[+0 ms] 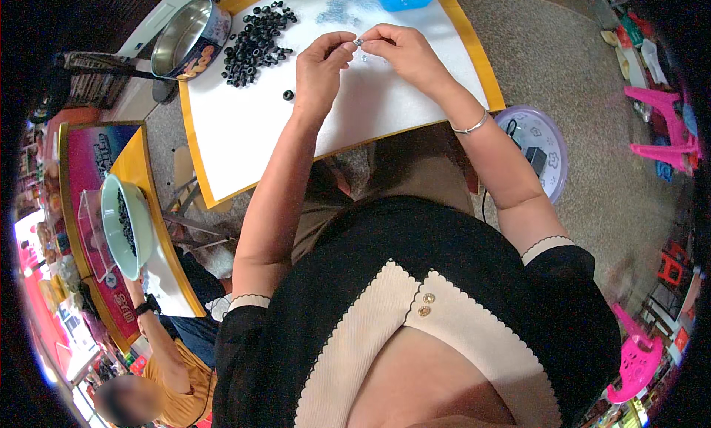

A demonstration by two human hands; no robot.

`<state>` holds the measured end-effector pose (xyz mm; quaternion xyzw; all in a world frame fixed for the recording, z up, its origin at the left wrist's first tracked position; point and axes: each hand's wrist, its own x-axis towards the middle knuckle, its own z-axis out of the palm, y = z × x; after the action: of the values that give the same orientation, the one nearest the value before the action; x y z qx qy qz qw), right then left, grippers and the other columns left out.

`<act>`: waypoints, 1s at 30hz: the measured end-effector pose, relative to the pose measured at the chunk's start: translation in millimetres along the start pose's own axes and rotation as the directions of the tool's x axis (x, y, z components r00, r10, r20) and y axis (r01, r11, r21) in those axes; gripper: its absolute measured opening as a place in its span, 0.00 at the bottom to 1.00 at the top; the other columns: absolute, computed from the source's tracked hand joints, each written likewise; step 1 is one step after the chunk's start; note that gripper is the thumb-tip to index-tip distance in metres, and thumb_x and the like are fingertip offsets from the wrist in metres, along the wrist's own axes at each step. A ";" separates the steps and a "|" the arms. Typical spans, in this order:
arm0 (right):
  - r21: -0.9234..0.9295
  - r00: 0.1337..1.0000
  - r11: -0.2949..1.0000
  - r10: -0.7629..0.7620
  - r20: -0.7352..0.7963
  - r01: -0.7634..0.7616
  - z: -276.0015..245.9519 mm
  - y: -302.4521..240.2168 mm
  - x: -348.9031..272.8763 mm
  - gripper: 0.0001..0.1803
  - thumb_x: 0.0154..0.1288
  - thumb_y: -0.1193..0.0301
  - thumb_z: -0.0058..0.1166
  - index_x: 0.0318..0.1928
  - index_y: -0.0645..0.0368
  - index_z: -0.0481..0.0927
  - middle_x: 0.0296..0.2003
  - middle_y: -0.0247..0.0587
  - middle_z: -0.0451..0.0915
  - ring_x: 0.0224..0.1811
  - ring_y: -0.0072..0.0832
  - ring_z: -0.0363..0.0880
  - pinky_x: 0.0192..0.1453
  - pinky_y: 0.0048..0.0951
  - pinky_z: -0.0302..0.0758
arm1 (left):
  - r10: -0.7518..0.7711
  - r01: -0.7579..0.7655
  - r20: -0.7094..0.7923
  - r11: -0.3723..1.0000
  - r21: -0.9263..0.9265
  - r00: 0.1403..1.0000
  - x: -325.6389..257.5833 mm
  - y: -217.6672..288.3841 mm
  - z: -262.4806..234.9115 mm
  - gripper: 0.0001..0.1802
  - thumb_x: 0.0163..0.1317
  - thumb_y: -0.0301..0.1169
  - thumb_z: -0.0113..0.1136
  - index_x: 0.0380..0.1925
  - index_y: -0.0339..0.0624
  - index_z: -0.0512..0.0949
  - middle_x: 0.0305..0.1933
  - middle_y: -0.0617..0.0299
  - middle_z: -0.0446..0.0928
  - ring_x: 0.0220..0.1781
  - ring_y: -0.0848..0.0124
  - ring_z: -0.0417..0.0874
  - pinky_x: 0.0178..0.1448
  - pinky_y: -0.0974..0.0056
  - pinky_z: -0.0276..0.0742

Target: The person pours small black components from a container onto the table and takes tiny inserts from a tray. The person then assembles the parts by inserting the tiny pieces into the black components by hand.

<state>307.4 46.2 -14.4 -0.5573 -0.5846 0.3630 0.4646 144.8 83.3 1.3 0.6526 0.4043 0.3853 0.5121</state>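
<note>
Above the white table top (244, 143), my left hand (320, 71) and my right hand (409, 56) meet fingertip to fingertip. Both are closed in a pinch on a small greyish piece (359, 42), too small to name exactly. Just below it a tiny clear bluish piece (364, 58) shows against the white surface. Left of my left hand spreads a heap of small black ring-like parts (255, 46). One black part (288, 95) sits apart, close to my left wrist. Beyond my fingers lies a scatter of tiny clear bluish pieces (344, 7).
A blue tray (406, 0) of small pieces stands at the far edge. At the far left is a round metal tin (191, 39). A purple round stool (559, 154) is to the right. Another person (170, 361) sits at lower left beside a pale green basin (141, 228).
</note>
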 end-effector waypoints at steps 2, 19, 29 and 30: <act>-0.129 0.996 0.989 -0.080 -0.046 0.073 -1.0 0.2 -2.7 0.10 0.62 0.66 0.53 0.36 0.59 0.81 0.31 0.34 0.80 0.35 0.24 0.74 0.43 0.25 0.70 | -0.003 0.003 -0.009 1.000 0.003 1.000 -0.4 0.5 1.0 0.10 0.60 0.26 0.57 0.40 0.34 0.79 0.33 0.63 0.79 0.33 0.77 0.74 0.37 0.73 0.70; -0.283 0.953 0.934 -0.266 -0.148 0.217 -7.3 1.2 -8.9 0.09 0.58 0.69 0.58 0.37 0.59 0.82 0.30 0.36 0.78 0.32 0.23 0.75 0.37 0.23 0.71 | -0.134 0.137 -0.030 0.973 0.184 0.991 -1.0 -10.1 -0.9 0.08 0.57 0.28 0.59 0.35 0.37 0.82 0.29 0.59 0.78 0.30 0.73 0.76 0.38 0.68 0.72; -0.387 0.923 0.878 -0.357 -0.140 0.282 -6.9 1.1 -10.4 0.07 0.56 0.70 0.58 0.35 0.58 0.83 0.27 0.35 0.78 0.33 0.29 0.72 0.40 0.27 0.69 | 0.152 -0.115 -0.079 0.929 0.352 0.985 -4.7 -6.9 8.2 0.10 0.58 0.33 0.60 0.35 0.38 0.82 0.31 0.55 0.79 0.30 0.68 0.78 0.38 0.66 0.73; -0.398 0.920 0.872 -0.365 -0.141 0.285 -7.0 -1.0 -10.4 0.08 0.56 0.70 0.57 0.35 0.58 0.83 0.27 0.35 0.79 0.33 0.29 0.72 0.41 0.28 0.69 | 0.054 -0.045 -0.032 0.970 0.238 0.998 -2.5 -5.6 8.9 0.11 0.58 0.33 0.60 0.36 0.38 0.82 0.30 0.57 0.79 0.30 0.71 0.77 0.37 0.67 0.72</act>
<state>313.2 35.1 -12.8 -0.5633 -0.6753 0.1014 0.4652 151.3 78.6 -6.0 0.7113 0.4407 0.3595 0.4130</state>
